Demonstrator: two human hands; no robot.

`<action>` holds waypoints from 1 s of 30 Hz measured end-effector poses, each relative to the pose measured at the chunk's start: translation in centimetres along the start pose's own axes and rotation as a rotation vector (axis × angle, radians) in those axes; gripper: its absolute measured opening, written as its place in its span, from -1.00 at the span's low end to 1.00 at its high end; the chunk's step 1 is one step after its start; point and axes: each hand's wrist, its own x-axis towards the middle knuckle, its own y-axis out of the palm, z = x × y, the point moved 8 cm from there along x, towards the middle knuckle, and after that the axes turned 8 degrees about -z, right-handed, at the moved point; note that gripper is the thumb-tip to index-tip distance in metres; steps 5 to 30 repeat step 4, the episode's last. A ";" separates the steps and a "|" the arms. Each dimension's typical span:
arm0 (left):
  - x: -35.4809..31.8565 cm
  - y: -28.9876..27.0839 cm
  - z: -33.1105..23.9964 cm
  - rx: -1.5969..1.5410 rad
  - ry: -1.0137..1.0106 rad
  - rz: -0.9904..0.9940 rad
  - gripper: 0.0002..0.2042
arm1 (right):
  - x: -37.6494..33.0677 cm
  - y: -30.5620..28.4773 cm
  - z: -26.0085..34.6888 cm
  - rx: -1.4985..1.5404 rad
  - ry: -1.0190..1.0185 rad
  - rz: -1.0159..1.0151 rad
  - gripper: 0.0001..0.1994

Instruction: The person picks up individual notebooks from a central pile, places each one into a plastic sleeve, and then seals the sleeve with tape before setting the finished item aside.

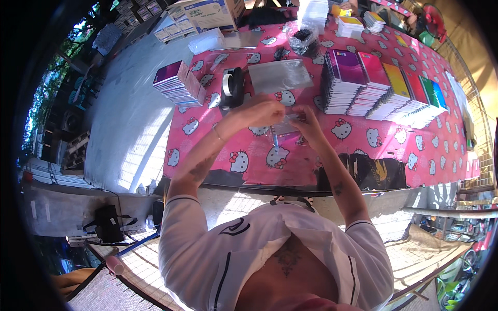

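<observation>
holding seemingly clear plastic sleeve (284,130)

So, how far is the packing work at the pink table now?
Done: I cannot see any finished pack for certain. In hand: the left hand and the right hand together hold a small clear plastic bag with a pen-like item over the pink patterned tablecloth. Left: a pile of empty clear plastic bags beside the black tape dispenser, and long rows of colourful spiral notebooks.

outdoor stationery stall, notebook stacks (384,85) on pink cartoon tablecloth (415,150), cardboard boxes (207,13), pavement beside
</observation>
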 end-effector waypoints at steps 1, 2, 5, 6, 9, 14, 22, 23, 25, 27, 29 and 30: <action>1.9 0.8 -0.9 0.111 0.026 0.113 -0.71 | 0.0 0.0 0.1 -0.012 0.007 0.010 -0.62; 3.1 1.5 -1.1 0.227 0.054 0.225 -0.70 | 0.0 0.0 0.1 -0.002 -0.022 0.031 -0.60; 4.3 3.5 2.0 0.060 -0.158 0.564 -0.69 | 0.5 -0.1 -1.0 0.012 -0.081 0.070 -0.56; 4.3 3.5 2.0 0.060 -0.158 0.564 -0.69 | 0.5 -0.1 -1.0 0.012 -0.081 0.070 -0.56; 4.3 3.5 2.0 0.060 -0.158 0.564 -0.69 | 0.5 -0.1 -1.0 0.012 -0.081 0.070 -0.56; 4.3 3.5 2.0 0.060 -0.158 0.564 -0.69 | 0.5 -0.1 -1.0 0.012 -0.081 0.070 -0.56; 4.3 3.5 2.0 0.060 -0.158 0.564 -0.69 | 0.5 -0.1 -1.0 0.012 -0.081 0.070 -0.56; 4.3 3.5 2.0 0.060 -0.158 0.564 -0.69 | 0.5 -0.1 -1.0 0.012 -0.081 0.070 -0.56; 4.3 3.5 2.0 0.060 -0.158 0.564 -0.69 | 0.5 -0.1 -1.0 0.012 -0.081 0.070 -0.56; 4.3 3.5 2.0 0.060 -0.158 0.564 -0.69 | 0.5 -0.1 -1.0 0.012 -0.081 0.070 -0.56; 4.3 3.5 2.0 0.060 -0.158 0.564 -0.69 | 0.5 -0.1 -1.0 0.012 -0.081 0.070 -0.56; 4.3 3.5 2.0 0.060 -0.158 0.564 -0.69 | 0.5 -0.1 -1.0 0.012 -0.081 0.070 -0.56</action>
